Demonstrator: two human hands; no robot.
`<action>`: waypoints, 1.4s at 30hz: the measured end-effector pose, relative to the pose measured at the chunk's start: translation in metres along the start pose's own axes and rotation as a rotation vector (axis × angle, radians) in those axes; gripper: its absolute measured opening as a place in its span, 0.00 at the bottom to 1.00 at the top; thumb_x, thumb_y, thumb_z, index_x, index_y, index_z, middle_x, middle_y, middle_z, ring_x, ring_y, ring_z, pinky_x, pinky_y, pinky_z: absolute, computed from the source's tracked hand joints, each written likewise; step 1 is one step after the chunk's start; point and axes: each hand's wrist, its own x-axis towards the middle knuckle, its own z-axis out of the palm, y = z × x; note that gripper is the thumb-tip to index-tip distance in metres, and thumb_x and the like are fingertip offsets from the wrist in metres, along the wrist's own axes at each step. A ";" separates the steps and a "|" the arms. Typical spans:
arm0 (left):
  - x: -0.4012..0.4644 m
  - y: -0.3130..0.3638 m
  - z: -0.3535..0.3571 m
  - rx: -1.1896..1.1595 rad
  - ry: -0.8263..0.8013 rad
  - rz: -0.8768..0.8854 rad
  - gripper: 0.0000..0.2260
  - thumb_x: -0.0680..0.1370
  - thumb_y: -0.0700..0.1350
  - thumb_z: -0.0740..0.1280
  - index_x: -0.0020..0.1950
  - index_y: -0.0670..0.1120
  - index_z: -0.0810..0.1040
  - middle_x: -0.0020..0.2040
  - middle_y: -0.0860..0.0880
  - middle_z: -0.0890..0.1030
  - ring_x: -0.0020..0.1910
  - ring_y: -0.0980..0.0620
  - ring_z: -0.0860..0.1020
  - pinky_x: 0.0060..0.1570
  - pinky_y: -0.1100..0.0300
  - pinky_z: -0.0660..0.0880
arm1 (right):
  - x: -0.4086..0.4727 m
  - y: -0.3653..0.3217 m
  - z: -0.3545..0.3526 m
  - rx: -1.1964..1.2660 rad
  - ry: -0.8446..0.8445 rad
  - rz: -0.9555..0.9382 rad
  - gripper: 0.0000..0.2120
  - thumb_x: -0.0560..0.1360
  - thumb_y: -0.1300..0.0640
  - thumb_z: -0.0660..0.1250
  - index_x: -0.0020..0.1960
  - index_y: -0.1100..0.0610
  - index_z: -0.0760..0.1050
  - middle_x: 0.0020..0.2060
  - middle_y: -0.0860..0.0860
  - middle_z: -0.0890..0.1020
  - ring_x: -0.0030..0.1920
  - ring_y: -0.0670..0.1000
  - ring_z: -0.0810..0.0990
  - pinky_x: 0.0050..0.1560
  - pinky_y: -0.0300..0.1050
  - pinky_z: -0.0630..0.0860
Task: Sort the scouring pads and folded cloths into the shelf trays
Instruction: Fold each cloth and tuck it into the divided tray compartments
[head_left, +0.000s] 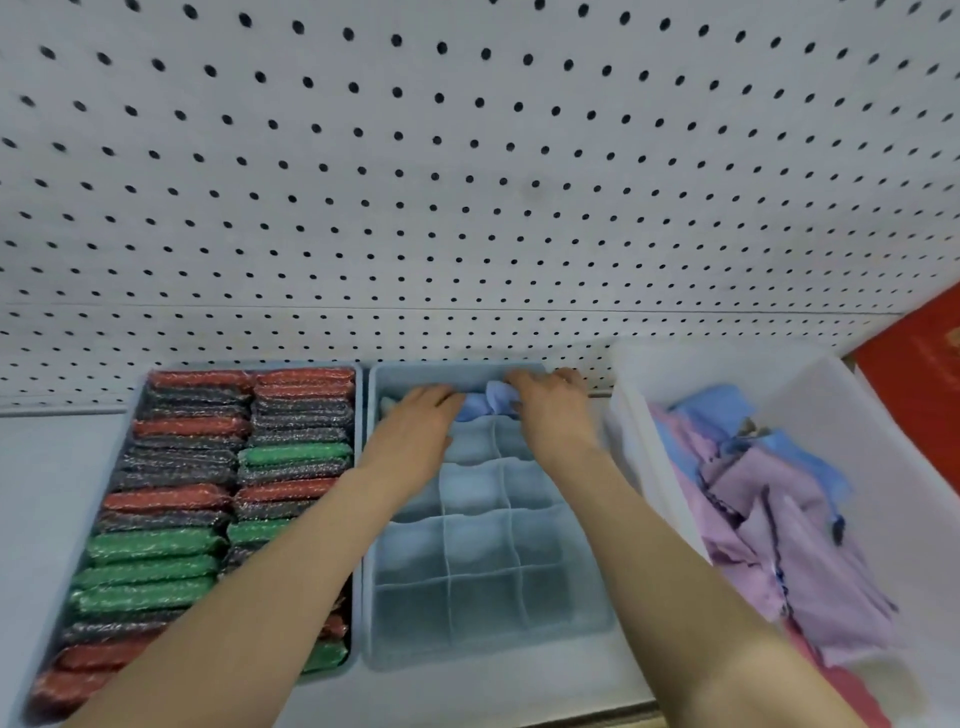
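A light-blue divided tray (582, 613) stands in the middle of the shelf, most of its compartments bare. Both hands work at its far row. My left hand (415, 421) and my right hand (550, 410) hold a folded blue cloth (485, 402) between their fingertips in a far compartment. A pale cloth (387, 404) shows in the far left compartment beside it. To the left, a blue tray (137, 400) is packed with two rows of red, grey and green scouring pads (171, 499) standing on edge. My left forearm covers part of its right row.
A white bin (810, 384) at the right holds loose pink and blue cloths (769, 499). A white pegboard (467, 182) rises behind the trays. A red box (919, 374) stands at the far right. The shelf's front edge (519, 712) runs below the trays.
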 end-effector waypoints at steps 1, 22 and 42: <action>0.000 -0.001 0.001 0.001 0.010 0.005 0.24 0.76 0.36 0.66 0.73 0.44 0.68 0.73 0.46 0.68 0.71 0.45 0.65 0.66 0.51 0.67 | 0.000 -0.001 0.002 -0.029 0.000 -0.012 0.19 0.68 0.67 0.64 0.56 0.53 0.73 0.42 0.51 0.82 0.46 0.56 0.80 0.63 0.46 0.60; -0.007 -0.005 0.004 -0.065 0.033 -0.035 0.26 0.76 0.34 0.65 0.73 0.48 0.69 0.72 0.50 0.70 0.70 0.47 0.66 0.65 0.51 0.70 | 0.013 -0.014 -0.003 -0.137 -0.183 -0.150 0.16 0.70 0.66 0.67 0.57 0.58 0.73 0.49 0.54 0.81 0.50 0.57 0.79 0.40 0.46 0.67; -0.008 0.134 -0.028 -0.314 0.156 -0.029 0.14 0.78 0.41 0.67 0.64 0.48 0.79 0.58 0.48 0.80 0.57 0.49 0.77 0.54 0.61 0.68 | -0.101 0.174 -0.037 0.448 -0.315 0.231 0.16 0.77 0.54 0.67 0.33 0.55 0.67 0.27 0.49 0.67 0.35 0.51 0.69 0.30 0.44 0.60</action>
